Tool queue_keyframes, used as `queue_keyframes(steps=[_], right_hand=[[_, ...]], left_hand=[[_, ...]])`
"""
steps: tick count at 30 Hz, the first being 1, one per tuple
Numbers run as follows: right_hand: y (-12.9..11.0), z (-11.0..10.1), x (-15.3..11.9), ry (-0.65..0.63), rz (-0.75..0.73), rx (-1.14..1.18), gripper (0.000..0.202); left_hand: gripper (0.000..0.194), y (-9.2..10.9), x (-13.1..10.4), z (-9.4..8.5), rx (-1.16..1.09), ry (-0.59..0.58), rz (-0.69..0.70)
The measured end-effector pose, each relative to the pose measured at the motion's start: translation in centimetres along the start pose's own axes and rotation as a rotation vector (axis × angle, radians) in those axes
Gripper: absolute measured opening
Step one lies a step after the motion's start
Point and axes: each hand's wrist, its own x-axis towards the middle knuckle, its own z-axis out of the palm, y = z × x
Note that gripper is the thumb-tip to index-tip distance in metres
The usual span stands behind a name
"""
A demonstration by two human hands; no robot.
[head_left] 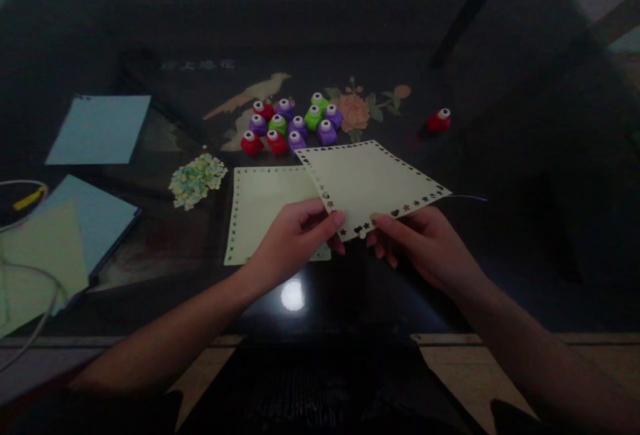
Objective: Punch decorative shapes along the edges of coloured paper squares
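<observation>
A pale yellow paper sheet (373, 178), with small shapes such as hearts and stars punched along its edges, is held up tilted over the table. My left hand (313, 228) pinches its near left edge between thumb and fingers. Farther along the near edge, my right hand (420, 241) grips it the same way, thumb on top. Beneath it and to the left lies a second pale sheet (273, 201) with punched borders, partly covered by my left hand and the held sheet. Beyond the sheets stand several red, purple and green craft punches (297, 126) in a cluster.
A lone red punch (439, 121) stands to the right. Left of the sheets is a pile of paper cutouts (197, 178). Blue paper (103, 131) and a stack of blue and yellow sheets (45, 255) lie farther left, with a cable (47, 311) across. The dark table (500, 255) is glossy.
</observation>
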Motion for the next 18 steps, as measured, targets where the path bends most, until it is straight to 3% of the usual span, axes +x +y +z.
queue_keyframes(steps=[6,9,13,15,18], right_hand=[[0.23,0.21,-0.08,-0.035,0.004,0.000,0.030],[0.33,0.18,-0.06,-0.009,-0.002,-0.006,0.030],[0.28,0.17,-0.10,0.032,-0.020,-0.027,0.031],[0.21,0.26,-0.16,0.050,-0.032,-0.041,0.032],[0.10,0.43,-0.26,0.047,-0.042,-0.088,0.032]], left_hand=[[0.022,-0.09,-0.03,0.19,0.104,0.004,0.059],[0.029,-0.06,-0.20,-0.03,0.289,0.074,0.137],[0.030,0.06,-0.54,-0.44,0.597,0.323,0.448],[0.023,-0.05,-0.71,-0.38,0.696,0.340,0.613],[0.016,-0.45,-0.90,0.06,0.803,0.272,0.725]])
